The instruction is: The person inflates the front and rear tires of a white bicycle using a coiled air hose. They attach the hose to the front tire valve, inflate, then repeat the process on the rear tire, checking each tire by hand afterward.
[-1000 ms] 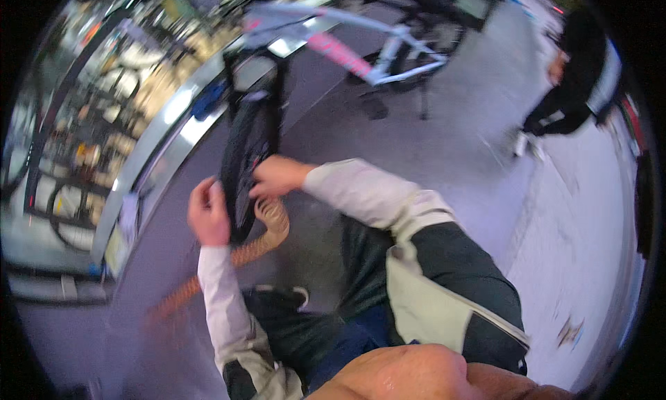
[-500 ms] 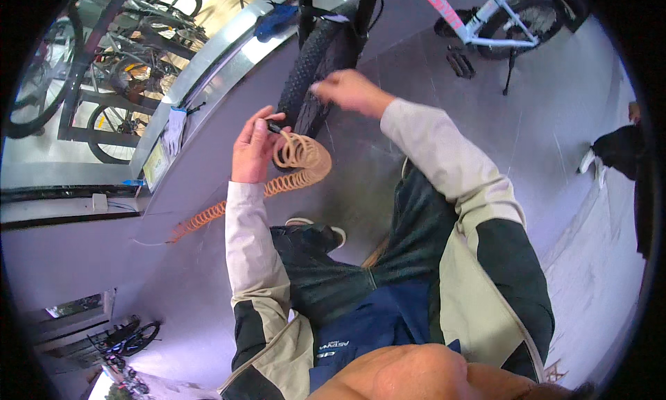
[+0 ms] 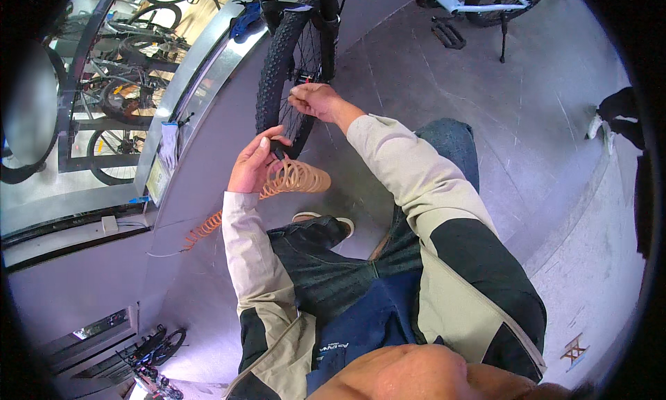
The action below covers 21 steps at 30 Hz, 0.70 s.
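Note:
In front of me stands a bicycle wheel with a black knobby tyre (image 3: 271, 77), held in a dark fork (image 3: 326, 46). My left hand (image 3: 250, 165) is closed around the black end fitting (image 3: 278, 150) of a coiled orange air hose (image 3: 302, 178), close to the lower part of the tyre. The coils hang beside that hand and trail down to the left. My right hand (image 3: 318, 100) is at the spokes, inside the rim, with thumb and fingers pinched together. Whatever lies between those fingertips is too small or hidden to make out.
A white bicycle (image 3: 454, 1) stands at the upper right, its black pedal (image 3: 447, 33) and kickstand (image 3: 503, 43) showing. Along the metal-edged ledge lie a blue cloth (image 3: 245, 22) and pale gloves (image 3: 168, 147). Several bicycles fill the area behind glass. Another person's dark-clothed leg (image 3: 619, 115) shows at right.
My right hand has come down from the tyre's side to the spokes, its fingers drawn together. My left hand keeps the hose fitting. The view has shifted, and my right knee now juts out more.

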Motion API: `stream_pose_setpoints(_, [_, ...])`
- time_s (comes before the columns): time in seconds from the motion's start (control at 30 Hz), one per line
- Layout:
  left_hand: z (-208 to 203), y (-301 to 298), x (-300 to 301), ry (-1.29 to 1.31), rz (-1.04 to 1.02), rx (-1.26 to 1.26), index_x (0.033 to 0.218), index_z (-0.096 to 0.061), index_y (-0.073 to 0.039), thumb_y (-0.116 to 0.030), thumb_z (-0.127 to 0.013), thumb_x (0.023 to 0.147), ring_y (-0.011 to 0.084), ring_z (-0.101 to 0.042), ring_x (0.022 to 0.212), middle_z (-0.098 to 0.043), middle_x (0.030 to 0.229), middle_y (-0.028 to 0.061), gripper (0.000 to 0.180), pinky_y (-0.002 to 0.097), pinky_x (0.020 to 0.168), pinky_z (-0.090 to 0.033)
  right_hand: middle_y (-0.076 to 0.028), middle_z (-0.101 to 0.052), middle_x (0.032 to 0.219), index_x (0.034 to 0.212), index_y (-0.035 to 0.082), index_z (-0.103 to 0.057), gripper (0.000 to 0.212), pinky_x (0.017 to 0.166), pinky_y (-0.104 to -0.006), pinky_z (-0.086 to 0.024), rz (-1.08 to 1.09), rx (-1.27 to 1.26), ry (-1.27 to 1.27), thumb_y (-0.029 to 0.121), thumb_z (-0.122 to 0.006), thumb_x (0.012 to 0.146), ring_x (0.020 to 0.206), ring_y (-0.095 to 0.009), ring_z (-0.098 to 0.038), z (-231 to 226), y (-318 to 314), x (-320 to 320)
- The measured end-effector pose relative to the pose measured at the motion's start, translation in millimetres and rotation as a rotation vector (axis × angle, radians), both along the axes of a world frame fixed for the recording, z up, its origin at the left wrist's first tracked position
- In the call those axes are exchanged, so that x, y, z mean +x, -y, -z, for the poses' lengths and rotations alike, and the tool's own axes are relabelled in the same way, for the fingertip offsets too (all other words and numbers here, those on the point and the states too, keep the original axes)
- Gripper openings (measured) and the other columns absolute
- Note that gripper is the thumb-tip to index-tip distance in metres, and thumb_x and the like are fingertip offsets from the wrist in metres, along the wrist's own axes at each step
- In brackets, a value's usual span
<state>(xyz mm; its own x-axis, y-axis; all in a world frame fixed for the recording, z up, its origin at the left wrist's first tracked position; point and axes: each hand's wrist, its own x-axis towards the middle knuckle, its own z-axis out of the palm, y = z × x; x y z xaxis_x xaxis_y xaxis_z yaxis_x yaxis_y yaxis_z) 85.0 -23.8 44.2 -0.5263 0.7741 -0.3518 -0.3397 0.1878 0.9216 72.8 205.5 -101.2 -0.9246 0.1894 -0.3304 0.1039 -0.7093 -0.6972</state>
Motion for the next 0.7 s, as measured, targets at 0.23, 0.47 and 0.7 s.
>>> stream_pose_setpoints(0.23, [3.7, -1.1, -2.5, 0.017, 0.008, -0.016, 0.144, -0.055, -0.004, -0.029, -0.053, 0.108, 0.0096, -0.062, 0.096, -0.066, 0.120, 0.0072, 0.043, 0.0239, 0.084, -0.053, 0.000, -0.070, 0.095, 0.109, 0.006, -0.070, 0.019, 0.076, -0.0256, -0.057, -0.005, -0.025, -0.075, 0.023, -0.065, 0.102, 0.083, -0.009, -0.066, -13.2, -6.4, 4.9])
stream_pose_setpoints(0.47, [5.8, -2.8, -1.3, -0.012, 0.048, -0.044, 0.143, -0.057, -0.005, -0.032, -0.056, 0.107, 0.0076, -0.061, 0.094, -0.066, 0.120, 0.0061, 0.045, 0.0230, 0.081, -0.052, 0.001, -0.069, 0.107, 0.112, 0.010, -0.068, 0.013, 0.090, -0.0277, -0.057, -0.225, -0.082, -0.226, 0.019, -0.064, 0.103, 0.096, -0.008, -0.066, -10.5, -13.6, 0.0])
stream_pose_setpoints(0.7, [5.8, -3.1, -0.5, -0.018, 0.024, -0.068, 0.143, -0.058, -0.006, -0.030, -0.056, 0.107, 0.0035, -0.051, 0.077, -0.066, 0.119, 0.0055, 0.043, 0.0218, 0.076, -0.050, 0.001, -0.072, 0.103, 0.114, 0.009, -0.070, 0.017, 0.090, -0.0280, -0.057, -0.374, -0.198, -0.357, 0.018, -0.068, 0.101, 0.095, -0.009, -0.066, 0.4, -29.9, -10.2])
